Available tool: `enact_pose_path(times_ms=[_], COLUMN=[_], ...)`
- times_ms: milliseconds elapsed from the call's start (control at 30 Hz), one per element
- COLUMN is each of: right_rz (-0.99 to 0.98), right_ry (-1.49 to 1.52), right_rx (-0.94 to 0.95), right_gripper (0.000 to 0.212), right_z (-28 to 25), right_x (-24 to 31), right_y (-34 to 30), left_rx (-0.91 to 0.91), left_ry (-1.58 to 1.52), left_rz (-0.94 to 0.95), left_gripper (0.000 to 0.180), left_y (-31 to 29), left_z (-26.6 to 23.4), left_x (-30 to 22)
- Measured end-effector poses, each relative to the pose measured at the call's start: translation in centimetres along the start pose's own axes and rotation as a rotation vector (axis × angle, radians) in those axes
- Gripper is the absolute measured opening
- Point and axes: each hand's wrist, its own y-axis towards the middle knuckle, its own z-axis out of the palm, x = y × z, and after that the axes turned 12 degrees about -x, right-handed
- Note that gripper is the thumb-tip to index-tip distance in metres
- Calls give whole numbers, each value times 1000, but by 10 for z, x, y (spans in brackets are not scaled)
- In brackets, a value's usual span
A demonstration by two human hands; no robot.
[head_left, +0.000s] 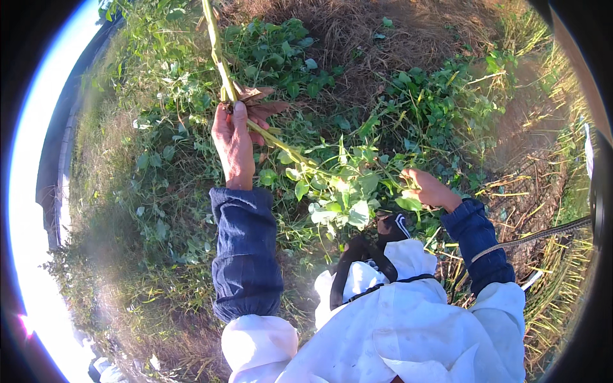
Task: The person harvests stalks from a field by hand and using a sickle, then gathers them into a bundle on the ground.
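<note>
A long pale green plant stalk [220,57] runs from the top edge down through my left hand [235,143], whose thumb and fingers are closed around it. Dry brown leaves [258,102] hang from the stalk beside those fingers. Beyond the hand, the stalk slants down to the right toward a bunch of light green leaves [345,198] in front of my body. My right hand [426,189] is at the right side of this bunch, its fingers pinched together at the leafy tips. Leaves partly hide what lies between these fingers.
Low green vines [274,57] cover much of the ground. Dry brown grass [408,32] lies at the far side. Cut yellowish stalks [543,198] lie on the right, near a dark cord [536,236]. A shoe [391,226] shows below the leaves.
</note>
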Motion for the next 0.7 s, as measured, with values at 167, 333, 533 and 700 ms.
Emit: enact_pose_path(times_ms=[167,333,533,700], right_rz=[-341,-440,-154,-923], right_ry=[-142,220,446,211], right_rx=[-516,-779,-435,-772], right_gripper=[54,42,20,26], right_z=[-36,-75,-155,-138], right_x=[113,141,141,228], right_y=[52,111,135,142], left_rx=[5,-138,-203,-83], left_ry=[113,198,283,467], left_rz=[17,73,335,422], left_gripper=[22,21,26,34], left_y=[3,22,77,59], left_z=[46,61,41,120], left_x=[-28,-57,-152,-213])
